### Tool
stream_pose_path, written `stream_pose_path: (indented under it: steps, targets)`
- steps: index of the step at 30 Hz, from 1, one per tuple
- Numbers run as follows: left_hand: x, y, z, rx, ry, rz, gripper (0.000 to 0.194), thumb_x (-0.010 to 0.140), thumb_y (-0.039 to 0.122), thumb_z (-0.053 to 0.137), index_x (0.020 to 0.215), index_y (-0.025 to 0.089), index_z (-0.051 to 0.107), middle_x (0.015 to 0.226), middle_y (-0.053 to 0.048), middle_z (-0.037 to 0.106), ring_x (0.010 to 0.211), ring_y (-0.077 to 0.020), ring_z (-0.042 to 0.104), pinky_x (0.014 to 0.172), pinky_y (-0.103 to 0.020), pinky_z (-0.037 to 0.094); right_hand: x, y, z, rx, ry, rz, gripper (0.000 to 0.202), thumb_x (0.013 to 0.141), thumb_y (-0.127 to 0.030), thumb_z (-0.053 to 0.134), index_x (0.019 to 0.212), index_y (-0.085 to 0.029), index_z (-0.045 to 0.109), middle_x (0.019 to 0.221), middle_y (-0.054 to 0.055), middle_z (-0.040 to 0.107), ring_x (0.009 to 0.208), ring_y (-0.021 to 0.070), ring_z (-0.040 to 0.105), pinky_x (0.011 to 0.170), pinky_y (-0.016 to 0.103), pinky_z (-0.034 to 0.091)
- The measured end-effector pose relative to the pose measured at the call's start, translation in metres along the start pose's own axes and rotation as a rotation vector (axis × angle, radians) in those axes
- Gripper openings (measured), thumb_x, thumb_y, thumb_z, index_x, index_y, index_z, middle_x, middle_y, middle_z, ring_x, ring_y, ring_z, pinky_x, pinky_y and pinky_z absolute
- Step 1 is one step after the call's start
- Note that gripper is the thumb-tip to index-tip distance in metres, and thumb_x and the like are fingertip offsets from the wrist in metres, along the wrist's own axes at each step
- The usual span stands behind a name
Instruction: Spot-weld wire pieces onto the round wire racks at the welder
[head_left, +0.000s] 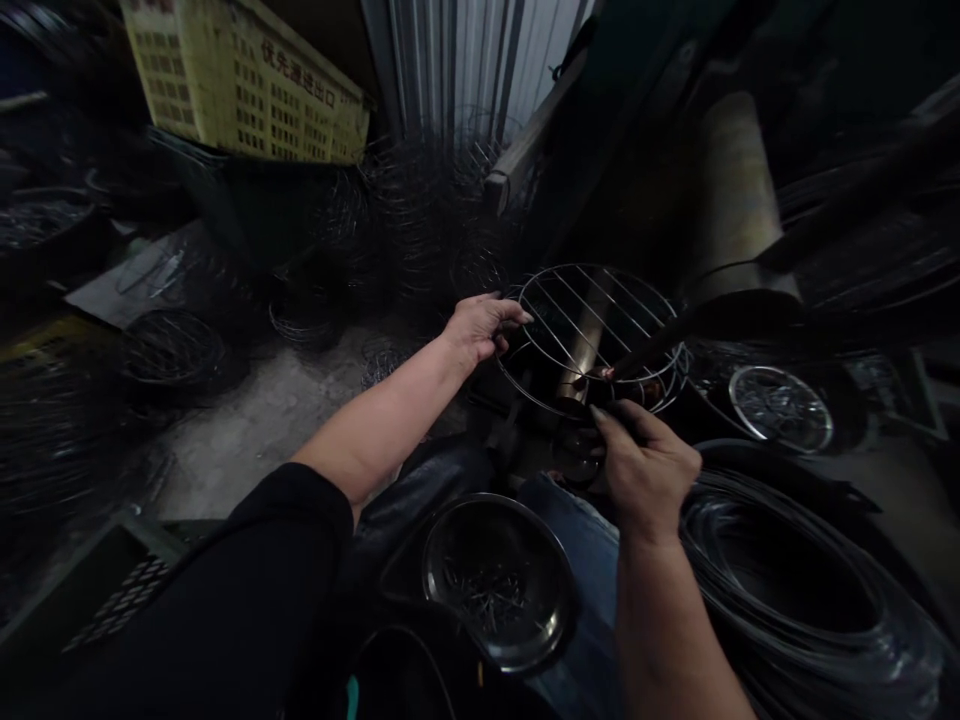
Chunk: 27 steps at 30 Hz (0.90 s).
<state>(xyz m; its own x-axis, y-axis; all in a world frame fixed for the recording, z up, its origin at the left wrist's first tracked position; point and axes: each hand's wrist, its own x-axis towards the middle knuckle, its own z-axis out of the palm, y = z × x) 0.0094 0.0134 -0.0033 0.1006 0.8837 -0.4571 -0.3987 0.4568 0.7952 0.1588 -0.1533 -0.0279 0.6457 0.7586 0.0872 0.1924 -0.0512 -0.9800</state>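
Observation:
A round wire rack (pixel 556 300) with parallel bars sits in front of me, right of centre, among the parts of a machine. My left hand (pixel 486 328) pinches its left rim between thumb and fingers. Close to the rack's near edge is my right hand (pixel 646 462), its fingers pressed together; what they hold is too small and dark to name. A copper-coloured tip (pixel 606 373) touches or nearly touches the rack's near side, above a brass-coloured cylinder (pixel 589 335). In my lap rests a metal bowl (pixel 499 580) with short metal pieces inside.
A large coil of wire (pixel 810 590) lies at the right, below a shiny round dish (pixel 780 408). A thick metal cylinder (pixel 739 200) hangs at the upper right. A yellow crate (pixel 247 85) stands on a dark bin (pixel 247 200) at the upper left, near heaped wire rings (pixel 409 215).

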Motion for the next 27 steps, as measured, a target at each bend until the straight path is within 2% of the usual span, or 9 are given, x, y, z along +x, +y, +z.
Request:
stream_pose_path:
  steps: [2,6,13,18,22,27]
  targets:
    - [0.001,0.0,0.001,0.012,-0.008,0.009,0.041,0.045,0.001,0.07,0.074,0.021,0.048,0.059,0.003,0.057,0.054,-0.0114,0.052,0.049,-0.023,0.024,-0.002,0.0,-0.001,-0.013,0.014,-0.01,0.026,0.068,-0.034,0.083,0.086,-0.016,0.079,0.053,-0.004,0.062,0.036,0.012,0.052,0.035,0.023,0.047]
    - [0.003,-0.002,0.0,-0.009,-0.014,0.023,0.039,0.047,0.0,0.071,0.072,0.02,0.048,0.06,0.002,0.058,0.056,-0.0118,0.052,0.05,-0.023,0.024,-0.004,0.002,0.004,0.086,0.036,0.018,0.027,0.066,-0.033,0.085,0.084,-0.015,0.077,0.054,-0.002,0.065,0.035,0.0132,0.055,0.037,0.024,0.051]
    - [0.003,-0.002,0.0,0.011,0.002,0.011,0.046,0.047,0.001,0.075,0.083,0.02,0.055,0.061,0.004,0.058,0.053,-0.0092,0.05,0.049,-0.02,0.024,-0.005,0.004,0.008,0.147,0.062,0.034,0.031,0.06,-0.035,0.089,0.079,-0.014,0.077,0.053,-0.001,0.065,0.034,0.0145,0.056,0.032,0.024,0.048]
    - [-0.001,-0.002,0.001,0.026,0.032,0.009,0.043,0.048,0.0,0.071,0.081,0.02,0.052,0.062,0.004,0.057,0.055,-0.0105,0.051,0.049,-0.021,0.026,0.001,0.01,0.007,0.114,0.072,0.017,0.029,0.06,-0.034,0.089,0.077,-0.014,0.077,0.055,-0.001,0.066,0.041,0.0155,0.061,0.039,0.024,0.052]
    - [0.004,0.003,-0.004,0.111,-0.041,0.016,0.027,0.053,0.007,0.073,0.069,0.018,0.054,0.06,0.002,0.057,0.053,-0.0104,0.051,0.047,-0.022,0.029,0.004,0.012,0.005,0.069,0.066,-0.013,0.03,0.059,-0.032,0.088,0.081,-0.014,0.078,0.057,0.0,0.067,0.044,0.0159,0.062,0.038,0.023,0.049]
    - [0.03,0.018,-0.003,0.136,-0.136,0.053,0.017,0.06,0.017,0.079,0.064,0.016,0.062,0.056,-0.001,0.058,0.049,-0.0119,0.051,0.048,-0.025,0.04,0.006,0.014,0.003,0.054,0.048,-0.051,0.032,0.059,-0.036,0.089,0.079,-0.014,0.078,0.057,0.0,0.067,0.046,0.0157,0.062,0.04,0.023,0.049]
